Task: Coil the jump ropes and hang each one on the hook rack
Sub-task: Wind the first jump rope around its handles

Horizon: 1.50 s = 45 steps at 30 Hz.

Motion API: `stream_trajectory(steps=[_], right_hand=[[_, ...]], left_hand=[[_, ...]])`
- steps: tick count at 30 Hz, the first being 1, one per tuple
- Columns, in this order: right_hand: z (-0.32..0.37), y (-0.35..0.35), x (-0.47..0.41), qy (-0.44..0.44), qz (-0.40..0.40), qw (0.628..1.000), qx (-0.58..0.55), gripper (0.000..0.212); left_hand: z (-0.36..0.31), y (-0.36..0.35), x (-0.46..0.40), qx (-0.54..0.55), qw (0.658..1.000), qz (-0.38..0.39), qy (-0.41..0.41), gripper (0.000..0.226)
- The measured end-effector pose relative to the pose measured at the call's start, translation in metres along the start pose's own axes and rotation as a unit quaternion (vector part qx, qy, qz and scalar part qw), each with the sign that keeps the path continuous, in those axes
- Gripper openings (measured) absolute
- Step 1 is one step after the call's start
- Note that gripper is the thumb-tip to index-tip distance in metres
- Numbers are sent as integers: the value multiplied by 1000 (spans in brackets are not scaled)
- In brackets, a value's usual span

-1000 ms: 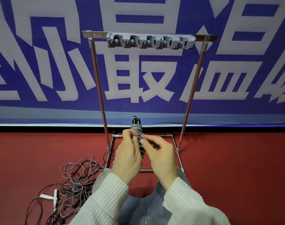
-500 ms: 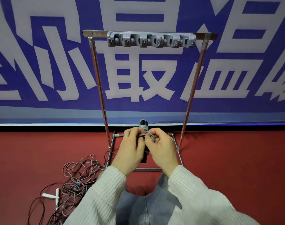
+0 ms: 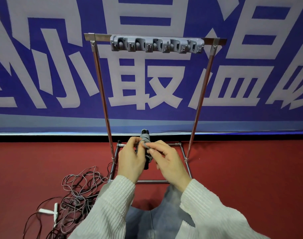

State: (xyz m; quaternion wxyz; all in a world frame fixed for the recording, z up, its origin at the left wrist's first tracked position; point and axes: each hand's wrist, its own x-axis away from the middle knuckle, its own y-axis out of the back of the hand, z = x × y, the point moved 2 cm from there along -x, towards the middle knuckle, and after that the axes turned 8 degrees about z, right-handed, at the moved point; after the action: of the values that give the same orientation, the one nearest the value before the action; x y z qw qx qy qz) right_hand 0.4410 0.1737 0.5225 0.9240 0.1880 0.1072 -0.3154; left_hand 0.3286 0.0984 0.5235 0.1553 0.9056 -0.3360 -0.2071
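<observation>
Both my hands work the grey jump rope [image 3: 144, 144] below the hook rack [image 3: 156, 45]: left hand [image 3: 132, 158] grips its handles, right hand [image 3: 166, 161] pinches the cord's end. Loosening that pinch could unravel the wraps.

grey rope [image 3: 144, 137], red floor [image 3: 250, 169], ribbed white sleeves [image 3: 112, 200]

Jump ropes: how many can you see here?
At least 2, maybe more. One jump rope is gripped by the left hand while the right hand pinches its cord. The tangled pile on the floor mixes grey and dark cords, so its count is unclear.
</observation>
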Motion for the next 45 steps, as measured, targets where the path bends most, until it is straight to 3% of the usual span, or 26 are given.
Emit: stream_trajectory(steps=[8, 12, 17, 23, 26, 29, 35, 45], right_hand=[[7, 9, -13, -102, 49, 980, -163, 26], [11, 12, -16, -114, 36, 990, -80, 15], [12, 8, -12, -112, -55, 992, -13, 15], [18, 10, -16, -116, -26, 992, 39, 12], [20, 14, -18, -131, 5, 991, 40, 17], [16, 16, -18, -138, -15, 989, 53, 13], [14, 17, -17, -141, -6, 988, 63, 13], [8, 1, -15, -126, -129, 983, -21, 12]], left_hand=[[9, 3, 1, -21, 999, -9, -40, 11], [8, 1, 3, -21, 999, -10, -46, 10], [4, -2, 6, -9, 997, -17, -71, 13], [7, -2, 6, 22, 998, -8, -63, 18], [5, -1, 8, 40, 998, 5, -45, 16], [3, -1, 7, 53, 998, 3, -31, 14], [1, -2, 3, -9, 999, 19, -42, 17], [-2, -2, 13, 28, 995, 0, -92, 25]])
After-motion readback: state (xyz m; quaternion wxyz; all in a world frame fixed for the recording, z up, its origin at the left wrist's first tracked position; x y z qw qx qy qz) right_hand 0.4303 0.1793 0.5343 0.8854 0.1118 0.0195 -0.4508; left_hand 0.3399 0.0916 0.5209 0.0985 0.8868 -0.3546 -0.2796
